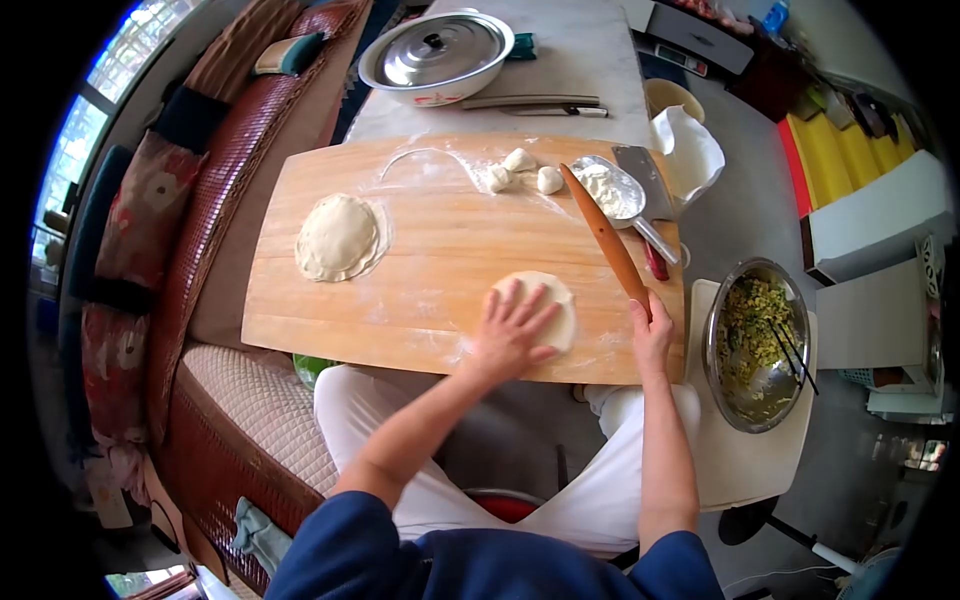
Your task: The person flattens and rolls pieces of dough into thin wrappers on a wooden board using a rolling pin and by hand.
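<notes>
My left hand (508, 335) lies flat with fingers spread on a round of rolled dough (562, 310) near the board's front edge. In my right hand (652, 325) is a tapered wooden rolling pin (602, 232), gripped at its lower end and slanting up and to the left over the board. A stack of flat dough rounds (338, 238) sits on the left of the floured wooden board (430, 300). Several small dough balls (520, 160) rest at the back, beside a metal scoop (610, 190) of flour.
A dough scraper or cleaver blade (643, 180) lies at the board's back right corner. Behind the board stand a lidded basin (437, 55) and a knife (560, 111). To my right, a steel bowl (712, 345) of chopped filling with chopsticks sits on a stool. A sofa runs along the left.
</notes>
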Tool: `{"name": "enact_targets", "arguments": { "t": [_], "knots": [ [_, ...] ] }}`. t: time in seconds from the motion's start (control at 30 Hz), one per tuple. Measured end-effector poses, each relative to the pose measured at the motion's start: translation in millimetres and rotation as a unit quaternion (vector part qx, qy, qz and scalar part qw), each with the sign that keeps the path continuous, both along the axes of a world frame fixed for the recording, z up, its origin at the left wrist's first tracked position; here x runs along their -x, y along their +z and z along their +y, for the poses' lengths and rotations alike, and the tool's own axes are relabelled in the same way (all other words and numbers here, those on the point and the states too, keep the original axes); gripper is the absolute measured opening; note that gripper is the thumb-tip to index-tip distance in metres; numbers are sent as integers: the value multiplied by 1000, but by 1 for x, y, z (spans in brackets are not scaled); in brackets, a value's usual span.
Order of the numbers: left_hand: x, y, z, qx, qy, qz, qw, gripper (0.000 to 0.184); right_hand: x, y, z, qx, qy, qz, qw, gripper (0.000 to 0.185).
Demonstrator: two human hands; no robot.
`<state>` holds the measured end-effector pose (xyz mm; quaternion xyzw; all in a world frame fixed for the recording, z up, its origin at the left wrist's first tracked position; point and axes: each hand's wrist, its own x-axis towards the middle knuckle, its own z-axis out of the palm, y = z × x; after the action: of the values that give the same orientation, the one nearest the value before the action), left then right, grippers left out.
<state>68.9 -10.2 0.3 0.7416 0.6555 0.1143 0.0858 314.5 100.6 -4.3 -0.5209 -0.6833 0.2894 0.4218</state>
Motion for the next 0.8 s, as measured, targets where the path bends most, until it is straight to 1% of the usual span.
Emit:
{"name": "enact_targets", "arguments": {
  "t": [0.1, 0.17, 0.2, 0.3, 0.33, 0.43, 0.47, 0.5, 0.53, 0.57, 0.63, 0.67, 0.73, 0.77, 0.8],
  "knots": [
    [86, -6, -30, -16, -19, 42, 999, 78, 3, -5, 0, -8, 10, -6, 1000, 31],
    [132, -3, -49, 3, -5, 62, 998, 79, 6, -3, -1, -13, 16, -5, 1000, 32],
    [143, -2, -53, 12, 2, 71, 997, 80, 7, -4, -1, 10, 19, 19, 1000, 32],
    [158, -7, -49, 8, 111, 46, 993, 81, 12, -9, 0, 3, 24, 27, 999, 33],
    [152, -4, -40, 22, 134, 51, 989, 80, 13, -12, 0, 2, 24, 22, 999, 33],
    [122, -3, -2, 11, 131, 46, 990, 80, 17, -15, -1, 16, 33, 5, 999, 34],
    [110, -1, 11, 39, 77, 68, 994, 81, 18, -15, -4, 31, 37, 0, 999, 35],
    [100, 1, 19, 39, -4, 76, 996, 80, 15, -15, -5, 46, 39, -5, 998, 36],
    [97, 5, 22, 43, -74, 55, 995, 77, 9, -15, -6, 72, 41, -32, 996, 38],
    [96, 9, 24, 47, -145, 37, 988, 75, 6, -16, -7, 55, 41, -43, 997, 38],
    [103, 8, 23, 3, -28, 6, 1000, 75, 2, -21, -9, 23, 41, -61, 997, 39],
    [108, 8, 20, -18, 31, -9, 999, 75, -1, -24, -10, 0, 67, -80, 995, 38],
    [111, 6, -5, -127, 118, -136, 975, 77, 1, -13, -11, -47, 129, -119, 983, 37],
    [106, 5, -23, -181, 165, -198, 949, 78, 3, -6, -14, -57, 178, -148, 971, 37],
    [97, 7, -43, -124, 161, -153, 967, 77, 7, 4, -17, -68, 227, -176, 956, 36]
  ]
}}
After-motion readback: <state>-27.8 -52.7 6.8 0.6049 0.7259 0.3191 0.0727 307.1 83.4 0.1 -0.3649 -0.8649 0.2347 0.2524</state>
